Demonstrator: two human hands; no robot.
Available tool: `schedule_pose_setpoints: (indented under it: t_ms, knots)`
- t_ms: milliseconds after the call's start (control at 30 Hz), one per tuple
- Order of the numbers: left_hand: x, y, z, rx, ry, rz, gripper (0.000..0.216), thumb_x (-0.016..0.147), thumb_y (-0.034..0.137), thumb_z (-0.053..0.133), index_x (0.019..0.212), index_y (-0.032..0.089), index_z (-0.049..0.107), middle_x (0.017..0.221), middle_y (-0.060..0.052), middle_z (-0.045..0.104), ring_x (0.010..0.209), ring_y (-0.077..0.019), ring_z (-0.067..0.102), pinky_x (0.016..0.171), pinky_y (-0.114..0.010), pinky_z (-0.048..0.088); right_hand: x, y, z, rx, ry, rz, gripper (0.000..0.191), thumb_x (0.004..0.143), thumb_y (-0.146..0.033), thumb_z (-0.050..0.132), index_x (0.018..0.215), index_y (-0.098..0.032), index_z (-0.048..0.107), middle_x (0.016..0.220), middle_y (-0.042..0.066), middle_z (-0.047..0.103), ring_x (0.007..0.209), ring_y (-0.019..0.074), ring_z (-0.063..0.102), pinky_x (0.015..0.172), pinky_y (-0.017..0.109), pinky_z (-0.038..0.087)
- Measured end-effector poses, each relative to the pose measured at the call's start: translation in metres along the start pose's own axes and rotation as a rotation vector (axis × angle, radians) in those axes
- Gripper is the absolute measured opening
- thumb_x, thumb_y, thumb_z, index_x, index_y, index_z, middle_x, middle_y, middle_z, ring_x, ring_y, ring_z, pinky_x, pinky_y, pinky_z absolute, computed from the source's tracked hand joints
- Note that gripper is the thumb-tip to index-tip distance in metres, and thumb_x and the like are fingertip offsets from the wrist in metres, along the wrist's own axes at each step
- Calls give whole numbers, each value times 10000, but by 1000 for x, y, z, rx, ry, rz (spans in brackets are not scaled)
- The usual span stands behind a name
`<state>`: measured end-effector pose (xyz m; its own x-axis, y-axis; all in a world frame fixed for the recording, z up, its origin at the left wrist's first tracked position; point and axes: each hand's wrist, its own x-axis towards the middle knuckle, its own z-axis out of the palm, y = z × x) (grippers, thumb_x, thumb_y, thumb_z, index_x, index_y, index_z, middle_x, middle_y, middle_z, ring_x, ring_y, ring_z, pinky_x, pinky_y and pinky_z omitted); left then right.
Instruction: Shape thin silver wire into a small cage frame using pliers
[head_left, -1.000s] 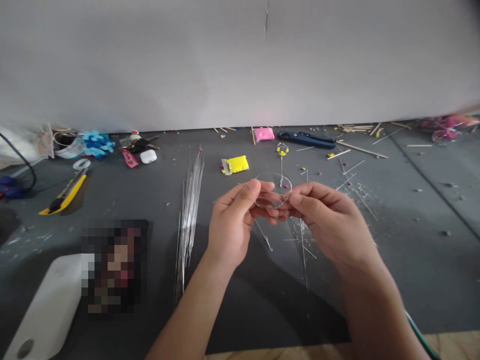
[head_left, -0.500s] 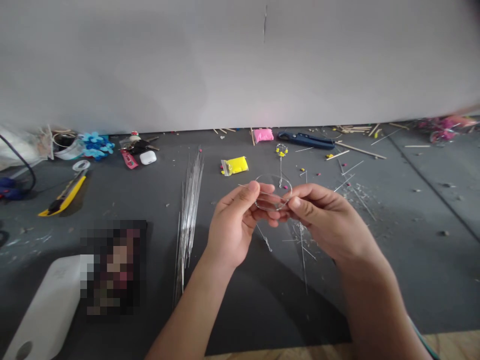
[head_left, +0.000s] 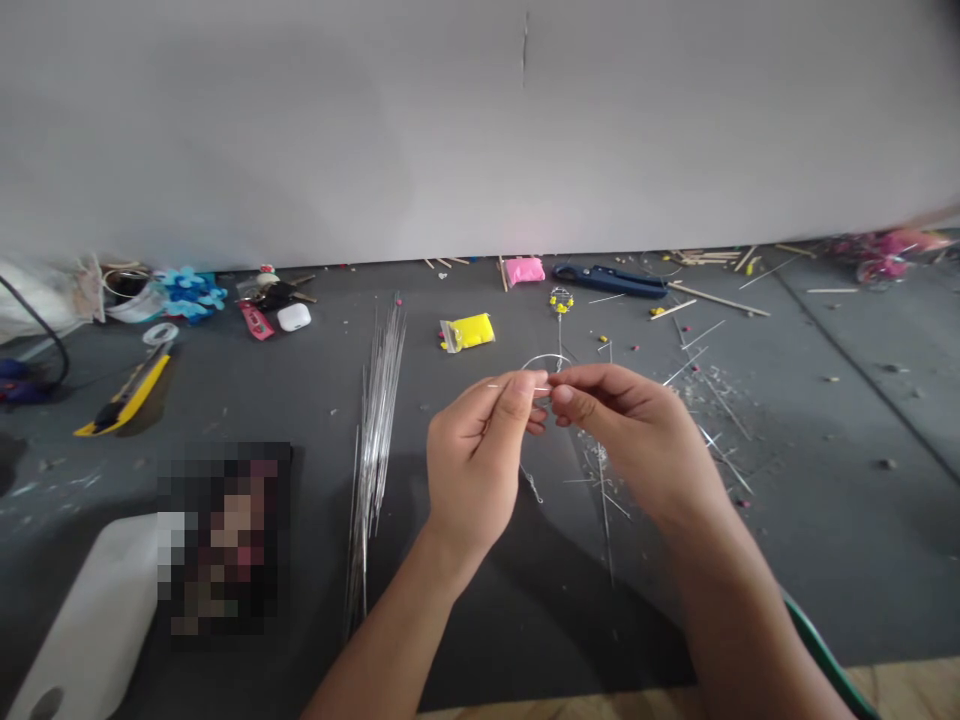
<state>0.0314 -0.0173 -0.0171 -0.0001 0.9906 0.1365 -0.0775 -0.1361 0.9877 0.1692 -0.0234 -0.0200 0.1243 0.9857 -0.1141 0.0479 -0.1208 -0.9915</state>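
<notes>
Both hands meet over the middle of the dark table, pinching one thin silver wire (head_left: 547,357) that is bent into a loop. My left hand (head_left: 480,435) is closed, its thumb pressing the wire against the fingers, with a short wire end sticking out to the left. My right hand (head_left: 634,425) is closed too, thumb and forefinger on the wire close to the left fingertips. The lower part of the loop is hidden by the fingers. Just beyond the hands lies a twisted wire piece (head_left: 560,302) with a round head carrying yellow bits.
A bundle of straight wires (head_left: 380,420) lies left of my hands. Behind are a yellow clay packet (head_left: 469,332), a pink packet (head_left: 524,270) and a dark blue tool (head_left: 611,281). A yellow cutter (head_left: 127,395) rests at left; wire scraps (head_left: 724,400) are scattered right.
My right hand has moved left, so the fingertips of both hands now nearly touch. The wire loop, fully visible before, is now mostly covered by the fingers.
</notes>
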Motion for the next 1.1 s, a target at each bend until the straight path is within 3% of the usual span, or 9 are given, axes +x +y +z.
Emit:
schedule_pose_setpoints:
  t_ms: [467, 800, 967, 1100]
  knots:
    - [0, -2, 0, 77, 1, -15, 205, 896, 339, 580, 889, 219, 747, 920, -29, 751, 695, -117, 683, 616, -226, 569, 2, 2, 1, -92, 44, 39, 125, 785, -355, 706, 865, -260, 724, 826, -11, 743, 731, 126, 655, 634, 261, 501]
    - [6, -6, -4, -175, -48, -224, 184, 846, 349, 638, 838, 199, 744, 787, -33, 730, 644, -137, 672, 583, -244, 569, 2, -2, -4, -141, -50, 8, 123, 834, -328, 649, 808, -212, 679, 733, -18, 683, 672, 108, 588, 588, 237, 444]
    - [11, -3, -8, -348, -123, -362, 178, 840, 323, 647, 799, 178, 741, 724, -26, 711, 607, -123, 662, 548, -217, 557, 1, 1, -8, -82, -160, -13, 148, 857, -364, 632, 849, -221, 666, 763, -25, 662, 722, 110, 570, 623, 243, 433]
    - [12, -2, -9, -406, -136, -357, 175, 857, 309, 631, 818, 182, 744, 732, -24, 716, 611, -117, 666, 561, -212, 561, 2, 4, -5, 47, -124, -26, 102, 831, -332, 681, 840, -230, 684, 772, -35, 680, 727, 97, 599, 652, 232, 466]
